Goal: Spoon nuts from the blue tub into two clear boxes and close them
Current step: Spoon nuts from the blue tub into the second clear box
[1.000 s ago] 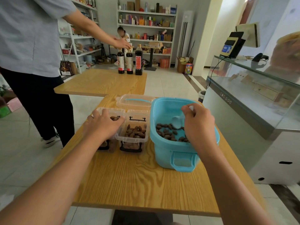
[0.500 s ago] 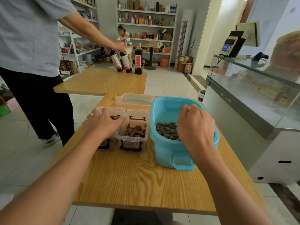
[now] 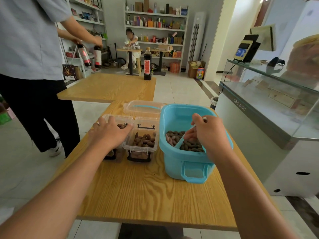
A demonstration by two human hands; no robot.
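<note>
**Two boxes open, scoop down in the tub**

Two clear boxes sit side by side: the nearer-to-tub box (image 3: 140, 144) holds a layer of nuts, and the left box (image 3: 119, 125) lies mostly under the left hand (image 3: 110, 133), whose relaxed fingers rest over its rim. Just beyond those fingertips lies a clear lid (image 3: 143, 107). The right hand (image 3: 209, 135) pinches the handle of a blue scoop (image 3: 183, 141), its bowl below the fingers among the nuts (image 3: 174, 135) in the blue tub (image 3: 189, 163).

Likely risks: an overfull scoop could shed nuts onto the table (image 3: 146, 192) while crossing the tub's rim, and the left hand covering its box may block the pour. Heaped nuts could keep a lid from seating.
</note>
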